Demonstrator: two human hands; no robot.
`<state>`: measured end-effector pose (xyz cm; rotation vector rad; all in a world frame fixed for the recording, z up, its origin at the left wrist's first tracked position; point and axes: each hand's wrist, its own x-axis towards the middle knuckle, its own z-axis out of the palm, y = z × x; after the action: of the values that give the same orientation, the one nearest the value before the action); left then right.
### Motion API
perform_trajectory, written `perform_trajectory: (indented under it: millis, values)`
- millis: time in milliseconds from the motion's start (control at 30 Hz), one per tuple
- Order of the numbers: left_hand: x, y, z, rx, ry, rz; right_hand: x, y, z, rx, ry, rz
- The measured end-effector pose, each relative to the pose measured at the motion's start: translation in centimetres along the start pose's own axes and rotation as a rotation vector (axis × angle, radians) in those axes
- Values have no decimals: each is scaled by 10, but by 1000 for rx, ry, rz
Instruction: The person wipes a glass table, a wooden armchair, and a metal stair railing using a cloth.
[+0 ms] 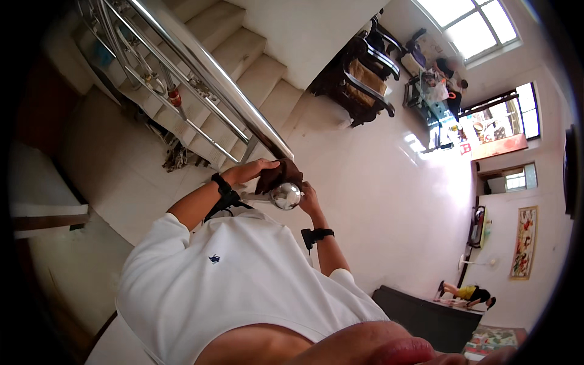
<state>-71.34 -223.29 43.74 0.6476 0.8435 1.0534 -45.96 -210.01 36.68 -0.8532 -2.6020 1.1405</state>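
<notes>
A brown cloth (280, 174) is draped at the lower end of a shiny metal handrail (213, 73), just behind a polished metal ball (286, 196) on the post. My left hand (254, 170) grips the cloth from the left, thumb lying on top of it. On the other side, my right hand (309, 198) is closed at the cloth's right edge, close against the ball; some of its fingers are hidden. Black bands circle both of my wrists.
Pale stairs (243, 58) rise behind the railing. A dark wooden armchair (365, 79) and a cluttered table (435, 103) stand across the tiled floor. One person (468, 294) is by a dark grey panel (429, 316) at the lower right; another person (447, 67) is near the window.
</notes>
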Motion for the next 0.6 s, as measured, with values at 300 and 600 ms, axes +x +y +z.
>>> perform_trajectory:
  millis: [300, 600]
  values:
    - [-13, 22, 33, 544, -102, 235, -11, -51, -30, 185, -300, 121]
    - [-63, 38, 88, 1585, -161, 586, -46, -30, -32, 445, -202, 141]
